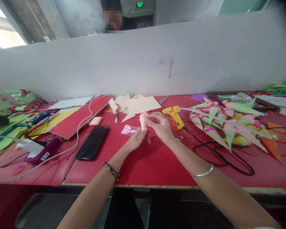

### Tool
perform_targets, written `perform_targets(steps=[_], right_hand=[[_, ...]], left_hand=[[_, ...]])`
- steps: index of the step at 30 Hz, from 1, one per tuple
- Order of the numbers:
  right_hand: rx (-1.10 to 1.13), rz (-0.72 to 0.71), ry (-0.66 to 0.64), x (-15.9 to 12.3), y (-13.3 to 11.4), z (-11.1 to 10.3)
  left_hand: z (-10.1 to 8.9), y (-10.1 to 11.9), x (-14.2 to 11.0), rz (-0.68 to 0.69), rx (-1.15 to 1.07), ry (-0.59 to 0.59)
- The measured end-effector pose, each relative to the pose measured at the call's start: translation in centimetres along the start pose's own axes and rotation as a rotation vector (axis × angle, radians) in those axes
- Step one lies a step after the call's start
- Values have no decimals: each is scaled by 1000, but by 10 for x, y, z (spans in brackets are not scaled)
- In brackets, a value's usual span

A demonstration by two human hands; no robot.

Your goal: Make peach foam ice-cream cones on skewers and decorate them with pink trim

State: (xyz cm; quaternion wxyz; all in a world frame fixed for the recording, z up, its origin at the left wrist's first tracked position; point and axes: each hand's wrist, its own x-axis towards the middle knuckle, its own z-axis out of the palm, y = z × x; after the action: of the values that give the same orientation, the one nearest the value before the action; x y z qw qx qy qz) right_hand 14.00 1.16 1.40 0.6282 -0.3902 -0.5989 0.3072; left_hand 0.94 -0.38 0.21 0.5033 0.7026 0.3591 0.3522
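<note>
Left hand (136, 139): closed on small cream-and-pink piece (143, 120); right hand (160, 126): fingertips pinched at its side | piece: above red table (143, 168), left of glue gun (175, 116) | piece's lower end: hard to make out

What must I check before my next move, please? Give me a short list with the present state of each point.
1. Cone held steadily: ok, the left hand grips it low and the right hand is at its pink trim.
2. Glue gun near: ok, it lies just beyond the right hand.
3. Glue gun on a stand: not ok, it lies directly on the table.
4. Glue stick in place: ok, it runs from the back of the gun over the pile of cones.
5. Glue gun hot: cannot tell, no sign of heat shows.
6. Phone out of the way: ok, it lies left of the left hand.
</note>
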Motion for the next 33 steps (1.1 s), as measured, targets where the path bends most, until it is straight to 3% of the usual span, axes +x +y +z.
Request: perform_targets(steps=[13,18,27,30,33], right_hand=[[148,47,-52,-2,-2,2],[281,144,-78,-2,-3,4],[280,162,-74,-3,-2,6],[249,163,-7,-1,0,7],[133,188,-18,1,2,3]], left_hand=[[-2,0,0,32,157,-30],[-2,1,-1,34,189,-41],[-1,-2,-1,39,189,-30],[-2,-3,0,57,167,28],[-3,-4,2,63,50,203]])
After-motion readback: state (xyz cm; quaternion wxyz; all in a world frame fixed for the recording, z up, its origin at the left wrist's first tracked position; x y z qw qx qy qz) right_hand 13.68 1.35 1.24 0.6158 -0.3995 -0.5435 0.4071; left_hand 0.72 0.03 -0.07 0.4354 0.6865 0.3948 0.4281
